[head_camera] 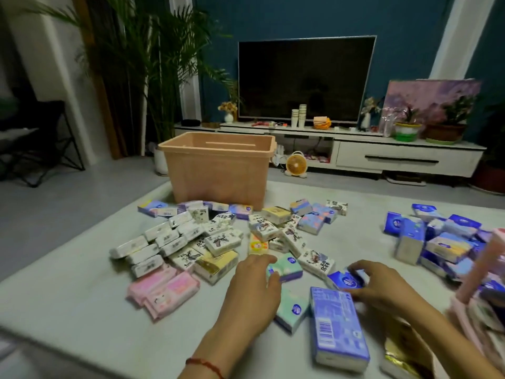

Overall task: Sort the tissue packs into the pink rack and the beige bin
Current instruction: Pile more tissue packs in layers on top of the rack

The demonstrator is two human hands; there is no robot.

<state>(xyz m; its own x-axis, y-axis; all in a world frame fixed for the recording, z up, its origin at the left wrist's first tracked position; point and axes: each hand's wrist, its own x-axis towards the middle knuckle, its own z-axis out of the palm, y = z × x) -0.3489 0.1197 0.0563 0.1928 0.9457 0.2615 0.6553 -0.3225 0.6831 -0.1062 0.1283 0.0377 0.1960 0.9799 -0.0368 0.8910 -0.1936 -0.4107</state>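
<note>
Table point(68, 310): we see one pale surface that carries everything.
Beige bin point(218, 170): it stands upright at the table's far edge, about midway along. Its top is open, and we cannot see inside.
Mixed heap point(218, 236): loose tissue packs spread across the table's middle, reaching the foot of the bin. White ones lie to the left and pink packs point(164, 289) on the near-left side.
Blue heap point(437, 242): blue and purple packs are piled by the right edge.
Pink rack point(481, 272): it sits at the right edge, cut off and blurred, touching the blue heap.
Long blue pack point(338, 326): it lies flat near the near edge, barcode up, between our two forearms.
Left hand point(251, 291): our fingers lie over a mint pack point(285, 268) and the thumb presses its near side, so we hold it on the table.
Right hand point(382, 285): our fingers curl over a small blue pack point(345, 280), with the thumb underneath.
Second mint pack point(291, 310): it lies just beside the long blue pack.
Bracelet point(205, 363): a red cord circles the left wrist.
</note>
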